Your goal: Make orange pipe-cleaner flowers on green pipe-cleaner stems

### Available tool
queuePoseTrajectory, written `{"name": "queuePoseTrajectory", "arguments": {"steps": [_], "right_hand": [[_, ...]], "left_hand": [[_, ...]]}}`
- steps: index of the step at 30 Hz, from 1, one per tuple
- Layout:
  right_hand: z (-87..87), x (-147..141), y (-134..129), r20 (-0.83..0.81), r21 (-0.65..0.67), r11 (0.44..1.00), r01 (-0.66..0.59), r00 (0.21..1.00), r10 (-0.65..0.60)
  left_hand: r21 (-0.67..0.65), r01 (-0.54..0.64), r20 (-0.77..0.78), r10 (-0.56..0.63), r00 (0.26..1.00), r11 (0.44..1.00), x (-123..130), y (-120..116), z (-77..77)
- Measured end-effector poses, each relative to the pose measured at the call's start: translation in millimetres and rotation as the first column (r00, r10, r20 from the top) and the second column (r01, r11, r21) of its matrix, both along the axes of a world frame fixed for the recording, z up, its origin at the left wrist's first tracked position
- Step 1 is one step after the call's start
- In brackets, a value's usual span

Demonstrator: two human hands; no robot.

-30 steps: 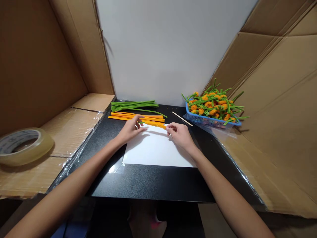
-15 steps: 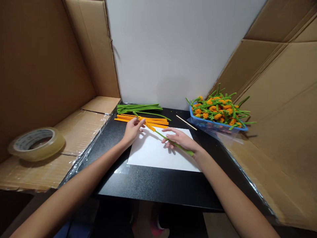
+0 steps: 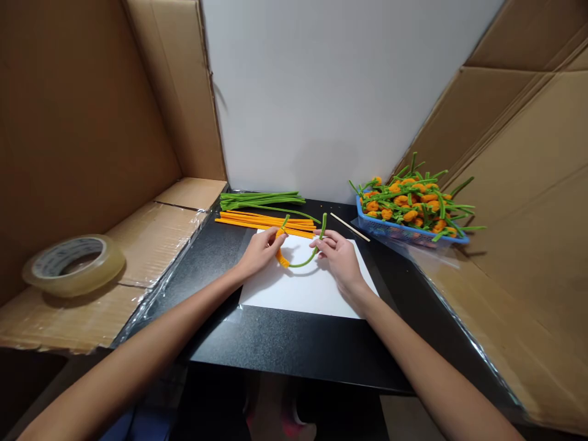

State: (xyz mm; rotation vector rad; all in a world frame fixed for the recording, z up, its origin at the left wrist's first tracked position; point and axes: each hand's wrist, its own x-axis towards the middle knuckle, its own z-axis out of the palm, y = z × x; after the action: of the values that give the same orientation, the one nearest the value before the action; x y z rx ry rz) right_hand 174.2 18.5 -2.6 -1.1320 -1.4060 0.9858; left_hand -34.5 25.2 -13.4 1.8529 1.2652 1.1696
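A green pipe cleaner is bent into a U above the white paper. An orange pipe cleaner coil wraps its left part. My left hand pinches the coiled part, and a short green tip sticks up beyond it. My right hand is closed on the bare green part, whose end points upward past the fingers. Behind my hands lie a bundle of straight orange pipe cleaners and a bundle of green pipe cleaners.
A blue basket heaped with orange and green pipe cleaner pieces stands at the back right. Near it lies a thin wooden stick. A roll of clear tape rests on cardboard at left. Cardboard walls flank the black table.
The green pipe cleaner has gone from nearly straight to a U-shaped bend. My right hand has moved from loosely spread along it to gripping near its end; my left hand has shifted right.
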Motion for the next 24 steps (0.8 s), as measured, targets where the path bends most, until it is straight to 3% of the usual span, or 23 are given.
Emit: {"name": "queuePoseTrajectory", "arguments": {"steps": [3,7,11,18,24], "right_hand": [[3.2,0,-5,0.257,0.216,0.975,0.057,0.960,-0.113],[8.5,2,-10,0.521,0.407,0.911,-0.067,0.836,-0.171],[9.3,3,-10,0.556,0.441,0.891,-0.109,0.813,-0.175],[13.5,7,-11,0.626,0.457,0.888,-0.052,0.729,-0.279],[11.3,8,-10,0.725,0.482,0.859,-0.172,0.629,-0.281]], "left_hand": [[-0.012,0.095,-0.048,-0.095,0.994,0.995,7,-7,3.8],[-0.036,0.149,-0.054,-0.151,0.987,0.988,8,-10,5.6],[-0.058,0.187,-0.050,-0.190,0.980,0.981,6,-10,8.6],[-0.109,0.239,-0.026,-0.244,0.970,0.965,2,-9,12.4],[-0.106,0.334,-0.072,-0.343,0.937,0.936,2,-10,12.9]]}}
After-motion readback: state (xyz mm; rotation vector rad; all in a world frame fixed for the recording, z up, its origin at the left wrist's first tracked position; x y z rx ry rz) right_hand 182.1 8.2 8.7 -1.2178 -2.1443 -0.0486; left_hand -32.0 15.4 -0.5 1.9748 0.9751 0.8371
